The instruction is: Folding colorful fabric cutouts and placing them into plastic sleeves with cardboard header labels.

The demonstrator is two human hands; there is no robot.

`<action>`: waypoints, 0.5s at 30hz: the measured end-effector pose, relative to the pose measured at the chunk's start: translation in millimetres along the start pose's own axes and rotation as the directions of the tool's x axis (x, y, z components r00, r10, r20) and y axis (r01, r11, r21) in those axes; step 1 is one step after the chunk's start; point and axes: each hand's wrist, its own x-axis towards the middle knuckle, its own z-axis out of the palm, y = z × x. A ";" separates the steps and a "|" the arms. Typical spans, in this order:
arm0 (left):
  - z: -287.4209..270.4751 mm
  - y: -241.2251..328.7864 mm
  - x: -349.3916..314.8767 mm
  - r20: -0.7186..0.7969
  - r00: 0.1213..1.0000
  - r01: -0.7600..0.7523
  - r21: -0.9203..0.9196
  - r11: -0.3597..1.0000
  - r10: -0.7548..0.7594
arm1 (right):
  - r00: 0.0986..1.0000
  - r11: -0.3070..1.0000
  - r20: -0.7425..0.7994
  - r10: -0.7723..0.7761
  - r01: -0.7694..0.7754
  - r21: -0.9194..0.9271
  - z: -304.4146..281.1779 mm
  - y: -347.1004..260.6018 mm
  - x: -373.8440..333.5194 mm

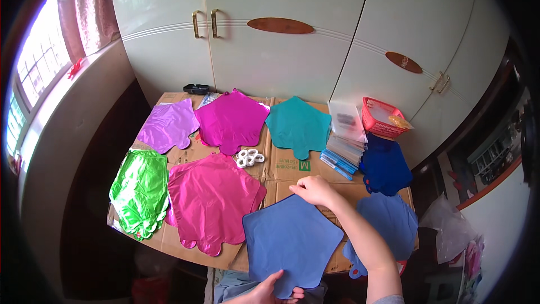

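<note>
A flat, uninflated blue foil balloon (292, 236), five-sided with a rounded tail, lies between my hands at the front edge of the cardboard. My right hand (312, 190) pinches its top corner, fingers closed. Near the tail, my left hand (270, 291) grips the lower edge, thumb on top and fingers underneath. Beside it to the left is a pile of pink foil balloons (216, 200). Under my right forearm, partly hidden, sit more blue foil balloons (388, 219).
Green (140, 188), lilac (169, 125), magenta (233, 121), teal (299, 126) and dark blue balloons (387, 164) lie around the cardboard (281, 163). White ribbon rolls (248, 158), clear packets (346, 149), a red basket (382, 117) and a black tray (196, 88) stand among them. Cabinets (281, 62) rise behind.
</note>
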 end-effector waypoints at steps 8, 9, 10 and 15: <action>21.8 4.5 -7.2 -0.076 0.996 -0.047 0.030 0.998 0.049 | 0.994 0.997 -0.093 -0.059 0.054 -0.053 19.7 10.0 11.0; 22.9 2.5 -5.3 -0.117 0.991 -0.055 0.048 0.997 0.060 | 0.996 0.999 -0.074 -0.042 0.041 -0.004 16.9 8.2 9.8; 23.3 0.1 -3.3 -0.158 0.985 -0.061 0.067 0.996 0.071 | 0.996 0.999 -0.074 -0.041 0.043 0.021 14.5 6.8 9.8; 13.2 -3.1 1.2 -0.134 0.988 -0.067 0.036 0.997 0.071 | 1.000 0.999 -0.009 -0.030 0.031 0.041 12.3 3.2 6.2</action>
